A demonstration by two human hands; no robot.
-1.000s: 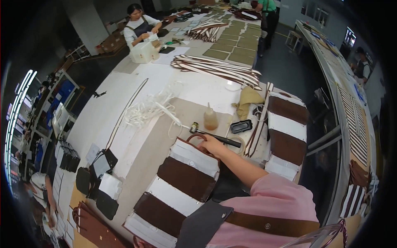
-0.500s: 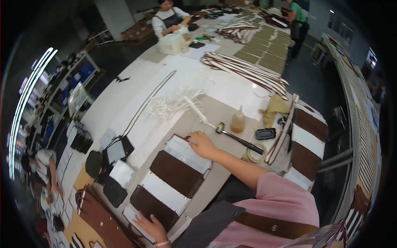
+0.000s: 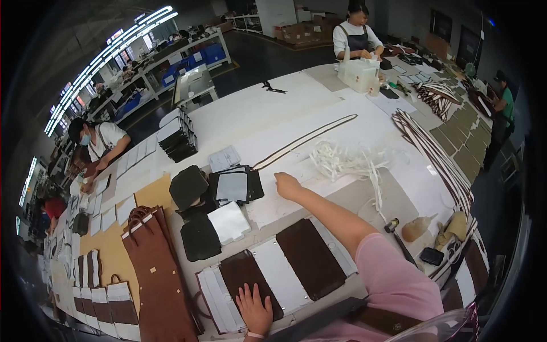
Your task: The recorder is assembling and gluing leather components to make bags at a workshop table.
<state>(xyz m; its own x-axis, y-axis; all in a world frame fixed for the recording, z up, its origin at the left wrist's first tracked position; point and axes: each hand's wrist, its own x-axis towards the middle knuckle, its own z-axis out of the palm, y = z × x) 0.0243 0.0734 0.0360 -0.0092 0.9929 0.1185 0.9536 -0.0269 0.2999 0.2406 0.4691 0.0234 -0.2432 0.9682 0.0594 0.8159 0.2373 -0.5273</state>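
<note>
My left hand (image 3: 254, 308) lies flat, fingers spread, on the near dark brown band of a brown-and-white striped bag panel (image 3: 266, 268). My right arm reaches across the table beyond that panel. My right hand (image 3: 288, 187) is above the white tabletop with its fingers curled in, and nothing shows in it. Just left of it lie stacked black pieces with a grey sheet (image 3: 232, 186). Past the hand, a long narrow brown-edged strap (image 3: 307, 140) is laid out in a loop. White cut-off strips (image 3: 336, 162) lie tangled to its right.
A hammer (image 3: 392, 226), a glue bottle (image 3: 417, 228) and a black case (image 3: 431, 256) lie at right. Brown leather bag pieces (image 3: 152, 268) lie at left. Striped straps (image 3: 427, 145) are bundled at far right. Co-workers (image 3: 357, 35) stand around the table.
My right hand has left the striped panel's far edge and reached forward over the table toward the strap. My left hand stays on the panel. The view has swung left.
</note>
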